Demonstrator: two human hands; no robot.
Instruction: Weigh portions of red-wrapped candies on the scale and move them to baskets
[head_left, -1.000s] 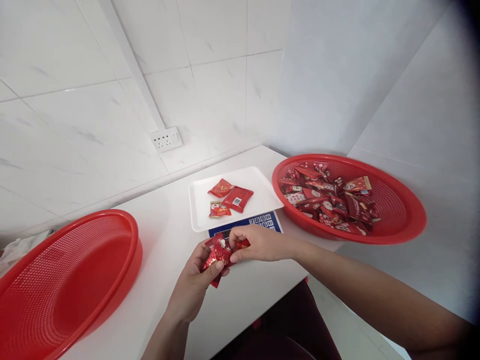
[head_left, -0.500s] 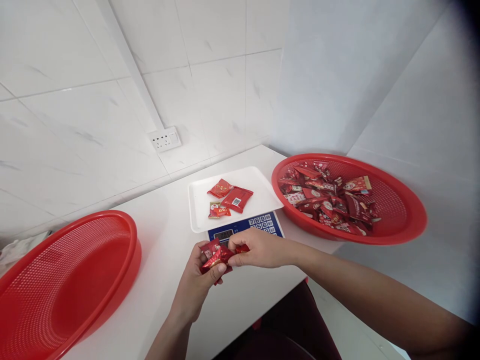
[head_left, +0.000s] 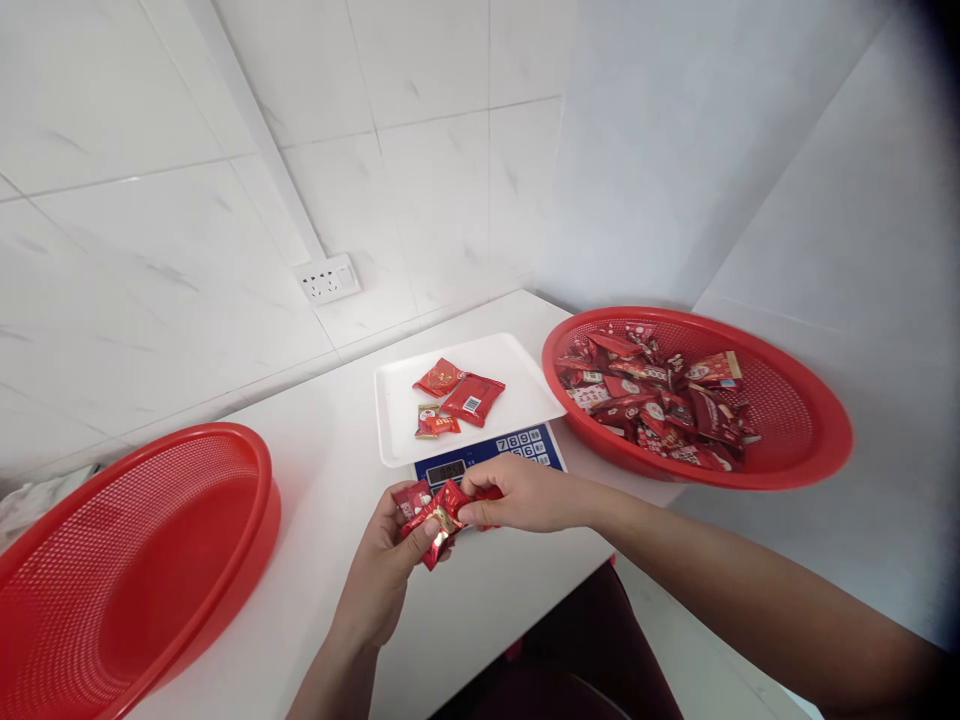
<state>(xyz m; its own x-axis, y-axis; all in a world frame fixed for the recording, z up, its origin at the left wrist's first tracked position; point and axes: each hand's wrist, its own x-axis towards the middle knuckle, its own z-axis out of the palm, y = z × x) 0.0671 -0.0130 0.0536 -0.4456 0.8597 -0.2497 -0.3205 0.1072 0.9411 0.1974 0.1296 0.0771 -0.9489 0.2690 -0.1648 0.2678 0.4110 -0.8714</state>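
Turned to show more gold, one packet (head_left: 448,506) lies gripped under our left hand's thumb (head_left: 418,541); our right hand (head_left: 525,492) seemingly pinches another packet (head_left: 491,494), so let's press lightly

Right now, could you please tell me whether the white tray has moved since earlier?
No; against the wall socket, the white tray keeps its place.

Scale (head_left: 480,453) sits on the table (head_left: 322,480), tray (head_left: 525,385) on top with three packets (head_left: 474,399). One basket (head_left: 176,545) left, another basket (head_left: 795,400) right, packet pile (head_left: 652,395) inside.
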